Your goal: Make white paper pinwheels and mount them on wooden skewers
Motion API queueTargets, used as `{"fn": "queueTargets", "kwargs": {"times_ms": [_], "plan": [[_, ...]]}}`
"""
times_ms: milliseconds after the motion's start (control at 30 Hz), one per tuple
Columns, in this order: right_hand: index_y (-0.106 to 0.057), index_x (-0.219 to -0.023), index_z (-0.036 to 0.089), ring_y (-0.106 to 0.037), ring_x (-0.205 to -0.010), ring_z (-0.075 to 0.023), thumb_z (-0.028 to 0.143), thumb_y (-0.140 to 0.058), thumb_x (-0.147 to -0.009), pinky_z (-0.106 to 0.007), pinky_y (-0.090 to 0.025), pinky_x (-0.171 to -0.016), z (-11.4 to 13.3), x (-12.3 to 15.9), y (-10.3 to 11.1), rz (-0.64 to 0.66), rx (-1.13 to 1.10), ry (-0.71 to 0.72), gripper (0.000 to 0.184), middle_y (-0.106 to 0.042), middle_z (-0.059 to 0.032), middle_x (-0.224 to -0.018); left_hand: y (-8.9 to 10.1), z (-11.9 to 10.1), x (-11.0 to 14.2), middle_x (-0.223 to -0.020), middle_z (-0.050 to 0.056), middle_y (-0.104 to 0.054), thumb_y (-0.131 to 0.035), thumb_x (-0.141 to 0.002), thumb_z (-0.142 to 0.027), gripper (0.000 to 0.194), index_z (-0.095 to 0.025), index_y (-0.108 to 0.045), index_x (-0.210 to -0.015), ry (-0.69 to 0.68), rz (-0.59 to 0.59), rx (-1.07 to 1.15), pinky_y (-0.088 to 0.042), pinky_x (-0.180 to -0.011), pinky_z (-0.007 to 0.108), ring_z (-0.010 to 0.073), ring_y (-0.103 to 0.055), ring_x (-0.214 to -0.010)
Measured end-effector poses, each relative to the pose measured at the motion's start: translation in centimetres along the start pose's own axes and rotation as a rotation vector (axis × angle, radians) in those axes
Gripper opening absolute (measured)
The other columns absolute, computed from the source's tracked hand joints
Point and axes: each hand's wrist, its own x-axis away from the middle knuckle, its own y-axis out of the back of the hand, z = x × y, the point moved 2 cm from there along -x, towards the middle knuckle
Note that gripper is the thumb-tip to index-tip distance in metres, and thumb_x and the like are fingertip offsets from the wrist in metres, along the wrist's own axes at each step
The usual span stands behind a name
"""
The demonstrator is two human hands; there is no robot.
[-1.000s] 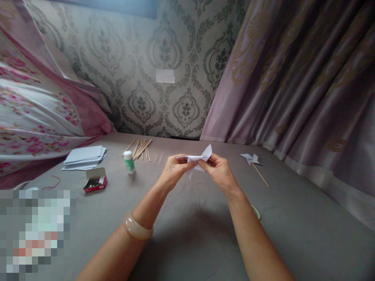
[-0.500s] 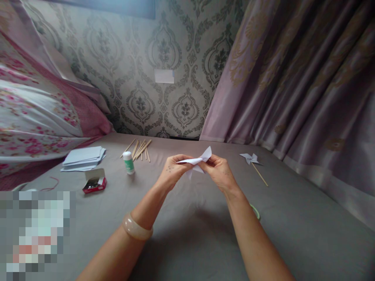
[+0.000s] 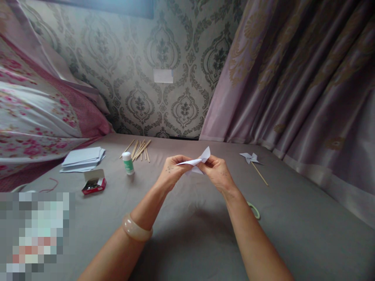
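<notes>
Between my two hands is a white paper pinwheel (image 3: 193, 162), its folded blades pointing out to the left and up to the right. My left hand (image 3: 172, 170) pinches its left side, and my right hand (image 3: 217, 171) grips the right side near the centre. Both hands are raised above the grey cloth surface (image 3: 187, 234). The fingertips are partly hidden behind the paper. To the right lies another paper pinwheel (image 3: 251, 158) fixed to a thin wooden stick (image 3: 260, 174).
At the left are a stack of white paper (image 3: 83, 158), a small red box of metal pieces (image 3: 93, 186), a green-and-white glue stick (image 3: 128, 164) and several wooden sticks (image 3: 142, 150). A pale green loop (image 3: 254, 210) shows beside my right forearm. Curtains (image 3: 263, 78) hang at the right.
The hands and the pinwheel keep nearly the same place. The blade beneath the pinwheel has shifted slightly and shows less below the fingers. The view has moved slightly.
</notes>
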Motion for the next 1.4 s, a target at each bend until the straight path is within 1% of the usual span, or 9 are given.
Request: {"fn": "queueTargets", "kwargs": {"times_ms": [167, 400, 600, 800, 967, 1133, 1200, 1333, 1400], "plan": [[-0.069, -0.072, 0.017, -0.057, -0.064, -0.0146, 0.048, -0.081, -0.056, -0.028, -0.046, -0.064, -0.3, -0.2, -0.1, -0.011, 0.009, 0.009, 0.037, -0.067, -0.0001, -0.069, -0.1, 0.0, 0.0, -0.061, 0.003, -0.067, -0.077, -0.053, -0.023, 0.017, -0.013, -0.074, -0.067, 0.012, -0.002, 0.018, -0.038, -0.058, 0.024, 0.0126, -0.053, -0.058], [-0.07, -0.077, 0.017, -0.062, -0.069, -0.0161, 0.04, -0.077, -0.062, -0.029, -0.047, -0.068, -0.6, -0.3, -0.3, 0.006, 0.041, 0.032, 0.029, -0.07, -0.0013, -0.074, -0.4, 0.0, 0.0, -0.055, 0.0, -0.061, -0.078, -0.052, -0.027, 0.022, -0.013, -0.07, -0.066, 0.0, -0.072, 0.003, -0.033, -0.052, 0.023, 0.0111, -0.048, -0.054], [-0.071, -0.082, 0.019, -0.065, -0.078, -0.0188, 0.037, -0.077, -0.061, -0.032, -0.049, -0.076, -0.4, -0.2, 0.1, -0.004, -0.045, -0.021, 0.029, -0.073, -0.0025, -0.082, -0.1, -0.3, -0.1, -0.069, 0.004, -0.067, -0.08, -0.057, -0.038, 0.03, -0.014, -0.074, -0.073, 0.102, 0.034, 0.065, -0.039, -0.059, 0.025, 0.0126, -0.054, -0.061], [-0.071, -0.08, 0.019, -0.066, -0.081, -0.0202, 0.04, -0.077, -0.062, -0.033, -0.048, -0.078, 0.3, 0.0, 0.3, -0.032, -0.052, -0.041, 0.028, -0.075, -0.0044, -0.087, 0.0, -0.8, 0.0, -0.069, 0.005, -0.066, -0.083, -0.055, -0.043, 0.036, -0.013, -0.073, -0.07, 0.127, 0.01, 0.121, -0.042, -0.062, 0.025, 0.0125, -0.055, -0.062], [-0.072, -0.08, 0.018, -0.065, -0.078, -0.02, 0.043, -0.078, -0.06, -0.033, -0.048, -0.075, 0.7, 0.2, 0.2, -0.071, -0.052, -0.048, 0.032, -0.075, -0.0048, -0.084, -0.1, -1.3, 0.2, -0.072, 0.006, -0.069, -0.086, -0.052, -0.038, 0.033, -0.014, -0.074, -0.071, 0.141, 0.026, 0.157, -0.043, -0.065, 0.026, 0.0132, -0.058, -0.065], [-0.072, -0.082, 0.018, -0.063, -0.074, -0.0187, 0.048, -0.075, -0.065, -0.031, -0.047, -0.071, 0.6, 0.1, 0.5, -0.086, -0.09, -0.098, 0.035, -0.073, -0.0048, -0.081, -0.3, -1.8, 0.4, -0.071, 0.006, -0.07, -0.087, -0.047, -0.033, 0.03, -0.014, -0.073, -0.066, 0.154, -0.019, 0.178, -0.044, -0.064, 0.026, 0.0132, -0.059, -0.064], [-0.071, -0.081, 0.019, -0.063, -0.076, -0.018, 0.05, -0.073, -0.067, -0.029, -0.046, -0.072, 0.7, 0.0, 0.8, -0.109, -0.085, -0.079, 0.034, -0.073, -0.0035, -0.082, -0.2, -1.8, 0.4, -0.072, 0.007, -0.071, -0.086, -0.047, -0.033, 0.029, -0.014, -0.073, -0.066, 0.154, -0.04, 0.184, -0.044, -0.064, 0.026, 0.0131, -0.058, -0.064], [-0.069, -0.082, 0.021, -0.063, -0.081, -0.0179, 0.051, -0.075, -0.064, -0.03, -0.047, -0.076, 1.0, -0.2, 1.4, -0.236, -0.076, -0.022, 0.036, -0.072, -0.0024, -0.084, 0.0, -1.7, 0.2, -0.073, 0.007, -0.071, -0.085, -0.049, -0.032, 0.027, -0.015, -0.073, -0.066, 0.148, -0.086, 0.185, -0.044, -0.067, 0.027, 0.0135, -0.059, -0.065], [-0.069, -0.082, 0.021, -0.064, -0.083, -0.0187, 0.05, -0.077, -0.062, -0.031, -0.047, -0.078, 1.3, -0.2, 1.5, -0.219, -0.064, -0.011, 0.037, -0.072, -0.0033, -0.085, 0.0, -1.7, 0.2, -0.073, 0.007, -0.071, -0.085, -0.049, -0.032, 0.026, -0.015, -0.073, -0.066, 0.142, -0.087, 0.175, -0.044, -0.067, 0.028, 0.0139, -0.059, -0.065]]}}
